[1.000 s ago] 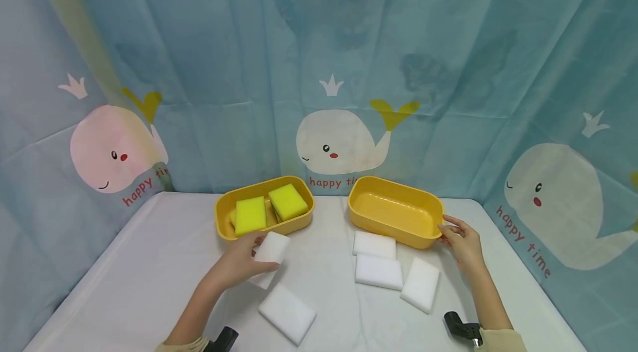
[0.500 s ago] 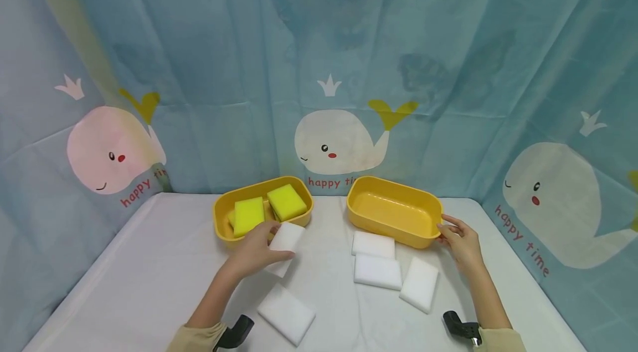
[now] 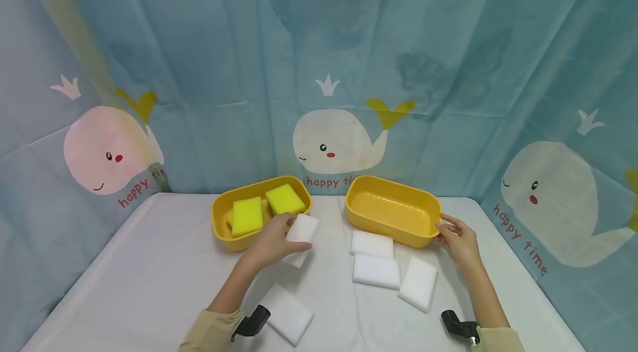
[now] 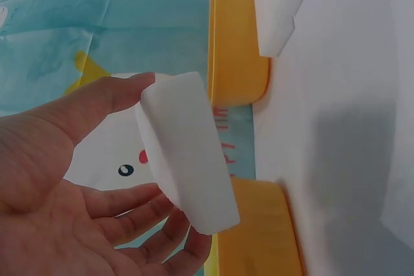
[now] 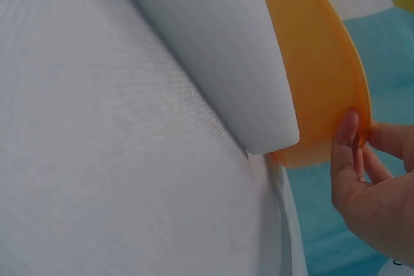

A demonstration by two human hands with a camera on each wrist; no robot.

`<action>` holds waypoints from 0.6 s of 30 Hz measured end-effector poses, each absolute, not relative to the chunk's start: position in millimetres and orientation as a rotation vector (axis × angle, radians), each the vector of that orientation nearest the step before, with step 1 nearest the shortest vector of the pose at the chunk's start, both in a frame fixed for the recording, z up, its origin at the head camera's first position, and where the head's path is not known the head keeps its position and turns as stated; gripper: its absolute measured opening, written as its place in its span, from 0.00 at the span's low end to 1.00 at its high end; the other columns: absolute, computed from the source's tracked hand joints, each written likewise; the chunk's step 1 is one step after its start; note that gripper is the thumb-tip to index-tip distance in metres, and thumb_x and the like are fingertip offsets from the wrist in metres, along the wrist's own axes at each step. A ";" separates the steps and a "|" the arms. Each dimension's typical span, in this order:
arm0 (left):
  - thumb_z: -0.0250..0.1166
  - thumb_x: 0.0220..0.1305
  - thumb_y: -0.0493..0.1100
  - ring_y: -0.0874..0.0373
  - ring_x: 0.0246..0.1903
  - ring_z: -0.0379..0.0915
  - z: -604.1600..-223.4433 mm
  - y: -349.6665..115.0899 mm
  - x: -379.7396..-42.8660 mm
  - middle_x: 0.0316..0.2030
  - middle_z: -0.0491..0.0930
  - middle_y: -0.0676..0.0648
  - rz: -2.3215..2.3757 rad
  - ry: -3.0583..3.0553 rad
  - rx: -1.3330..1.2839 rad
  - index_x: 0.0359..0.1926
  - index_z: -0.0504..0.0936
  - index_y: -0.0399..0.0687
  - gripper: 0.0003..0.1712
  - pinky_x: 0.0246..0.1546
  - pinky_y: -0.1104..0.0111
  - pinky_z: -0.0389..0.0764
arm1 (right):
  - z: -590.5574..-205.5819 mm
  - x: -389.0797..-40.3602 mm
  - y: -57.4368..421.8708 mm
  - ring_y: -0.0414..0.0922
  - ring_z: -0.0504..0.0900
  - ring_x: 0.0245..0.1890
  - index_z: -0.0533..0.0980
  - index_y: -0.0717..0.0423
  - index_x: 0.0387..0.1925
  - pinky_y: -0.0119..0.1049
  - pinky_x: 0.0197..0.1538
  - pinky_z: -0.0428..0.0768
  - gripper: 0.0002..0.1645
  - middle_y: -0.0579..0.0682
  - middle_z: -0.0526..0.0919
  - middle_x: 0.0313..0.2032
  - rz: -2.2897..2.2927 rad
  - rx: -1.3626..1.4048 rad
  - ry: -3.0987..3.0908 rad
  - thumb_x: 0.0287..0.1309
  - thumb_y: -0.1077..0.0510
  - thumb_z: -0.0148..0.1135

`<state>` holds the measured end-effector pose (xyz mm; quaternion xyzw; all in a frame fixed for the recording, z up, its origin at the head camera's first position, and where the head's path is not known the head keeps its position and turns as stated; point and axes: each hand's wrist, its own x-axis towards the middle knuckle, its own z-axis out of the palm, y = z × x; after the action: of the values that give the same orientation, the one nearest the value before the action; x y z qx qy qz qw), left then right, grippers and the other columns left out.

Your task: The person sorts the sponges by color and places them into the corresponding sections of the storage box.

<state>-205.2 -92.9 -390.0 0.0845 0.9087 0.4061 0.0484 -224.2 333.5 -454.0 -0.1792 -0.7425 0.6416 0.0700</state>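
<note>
Between its thumb and fingers, my left hand (image 3: 271, 244) holds a white sponge (image 3: 305, 230), raised over the table just in front of the left tub. The left wrist view shows this sponge (image 4: 187, 153) tilted, thumb on one end and fingertips along the other. My right hand (image 3: 461, 247) pinches the right end of a yellow plastic tub (image 3: 394, 228) with nothing in it; in the right wrist view its fingers (image 5: 346, 140) lie at the rim and outer wall. Yellow sponges (image 3: 247, 216) lie in the left yellow tub (image 3: 233, 243), partly behind my left hand.
Three white sponges lie before the right tub: one against it (image 3: 372, 244), one below that (image 3: 376, 270), and one slanted at the right (image 3: 417, 284). Another white sponge (image 3: 289, 316) lies near my left wrist's camera mount (image 3: 253, 321). A blue whale-print curtain (image 3: 339, 36) hangs behind.
My left hand has carried the white sponge to the right and slightly away from me, toward the gap between the tubs. My right hand keeps its place on the right tub.
</note>
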 end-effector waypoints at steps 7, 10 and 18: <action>0.81 0.59 0.47 0.44 0.56 0.75 -386.5 -79.7 -209.1 0.61 0.77 0.36 1.239 2.762 0.256 0.70 0.72 0.31 0.44 0.62 0.48 0.81 | -456.4 -226.3 334.3 0.32 0.81 0.34 0.60 0.65 0.79 0.24 0.44 0.85 0.35 0.44 0.76 0.42 1.953 -0.558 -2.207 0.77 0.62 0.58; 0.81 0.60 0.46 0.43 0.58 0.74 -386.2 -74.7 -210.9 0.62 0.76 0.35 1.248 2.752 0.266 0.70 0.71 0.31 0.45 0.64 0.47 0.80 | -456.3 -226.2 334.3 0.32 0.81 0.34 0.61 0.64 0.79 0.24 0.44 0.85 0.34 0.44 0.76 0.42 1.954 -0.567 -2.204 0.77 0.62 0.57; 0.81 0.58 0.45 0.42 0.59 0.75 -391.8 -61.8 -217.7 0.62 0.77 0.34 1.259 2.743 0.311 0.69 0.72 0.29 0.45 0.65 0.47 0.78 | -454.7 -223.2 334.8 0.32 0.82 0.34 0.59 0.66 0.79 0.25 0.44 0.86 0.35 0.43 0.77 0.41 1.969 -0.505 -2.211 0.78 0.63 0.57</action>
<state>-217.7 -61.8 -391.8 0.1023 0.9027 0.4144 0.0537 -223.2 334.8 -454.7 -0.1676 -0.7343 0.6541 0.0691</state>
